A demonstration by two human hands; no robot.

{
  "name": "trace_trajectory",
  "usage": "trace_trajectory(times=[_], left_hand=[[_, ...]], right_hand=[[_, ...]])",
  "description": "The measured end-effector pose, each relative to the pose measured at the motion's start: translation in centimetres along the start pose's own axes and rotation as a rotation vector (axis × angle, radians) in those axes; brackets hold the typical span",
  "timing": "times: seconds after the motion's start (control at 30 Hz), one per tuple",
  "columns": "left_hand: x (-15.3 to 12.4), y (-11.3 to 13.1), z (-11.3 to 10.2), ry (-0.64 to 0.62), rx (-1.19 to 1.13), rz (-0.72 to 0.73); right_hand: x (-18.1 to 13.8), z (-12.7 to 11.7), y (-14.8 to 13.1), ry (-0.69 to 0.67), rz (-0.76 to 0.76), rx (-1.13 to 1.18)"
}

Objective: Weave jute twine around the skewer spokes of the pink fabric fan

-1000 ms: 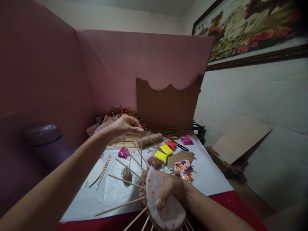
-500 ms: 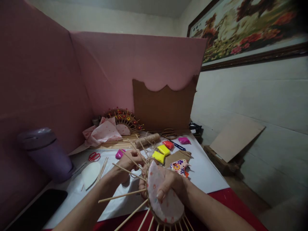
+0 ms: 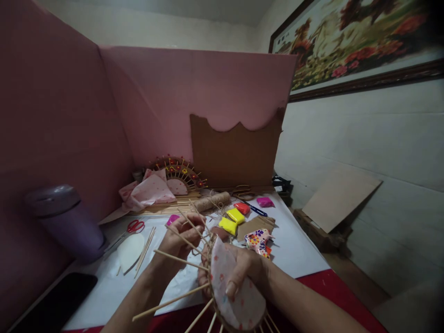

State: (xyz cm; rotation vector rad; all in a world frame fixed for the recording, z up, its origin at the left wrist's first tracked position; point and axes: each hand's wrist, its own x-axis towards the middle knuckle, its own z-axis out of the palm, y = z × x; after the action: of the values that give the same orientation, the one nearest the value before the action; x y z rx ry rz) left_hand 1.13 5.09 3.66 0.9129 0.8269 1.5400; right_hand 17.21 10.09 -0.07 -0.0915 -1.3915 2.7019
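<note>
My right hand (image 3: pixel 244 270) is closed around a half-disc (image 3: pixel 239 307) covered in pale pink spotted cloth, its thumb flat on the front. Thin wooden sticks (image 3: pixel 173 300) fan out from the curved rim, where twine (image 3: pixel 212 243) is woven between them. At the upper sticks is my left hand (image 3: pixel 182 236), its fingers drawn together in a pinch on the twine; the strand itself is hard to see between the fingertips. The fingers of my right hand behind the half-disc are partly hidden.
A twine roll (image 3: pixel 212 201), yellow clay packets (image 3: pixel 229 225), a blue cutter (image 3: pixel 256 209) and red-handled scissors (image 3: pixel 135 225) lie on the white table. At left stand a purple tumbler (image 3: pixel 65 226) and a dark phone-like slab (image 3: pixel 55 303). A finished-looking decorated fan (image 3: pixel 180 171) leans at the back.
My left hand has turned and shifted slightly, its fingers rising clear of the rim along the upper sticks. The half-disc has tilted and dropped a little in my right hand.
</note>
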Motion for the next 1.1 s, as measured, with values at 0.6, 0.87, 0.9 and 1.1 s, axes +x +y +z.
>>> trace_trajectory(times=[0.6, 0.87, 0.9, 1.1], left_hand=[[-0.8, -1.5, 0.3, 0.043, 0.354, 0.296], [-0.8, -1.7, 0.1, 0.075, 0.34, 0.26], [-0.8, -1.7, 0.1, 0.082, 0.343, 0.258], [-0.9, -1.7, 0.0, 0.071, 0.341, 0.24]], right_hand=[[-0.1, -0.4, 0.1, 0.079, 0.031, 0.024], [-0.2, 0.2, -0.3, 0.04, 0.025, 0.004], [-0.2, 0.2, -0.3, 0.032, 0.026, 0.003], [-0.1, -0.3, -0.1, 0.088, -0.012, -0.033]])
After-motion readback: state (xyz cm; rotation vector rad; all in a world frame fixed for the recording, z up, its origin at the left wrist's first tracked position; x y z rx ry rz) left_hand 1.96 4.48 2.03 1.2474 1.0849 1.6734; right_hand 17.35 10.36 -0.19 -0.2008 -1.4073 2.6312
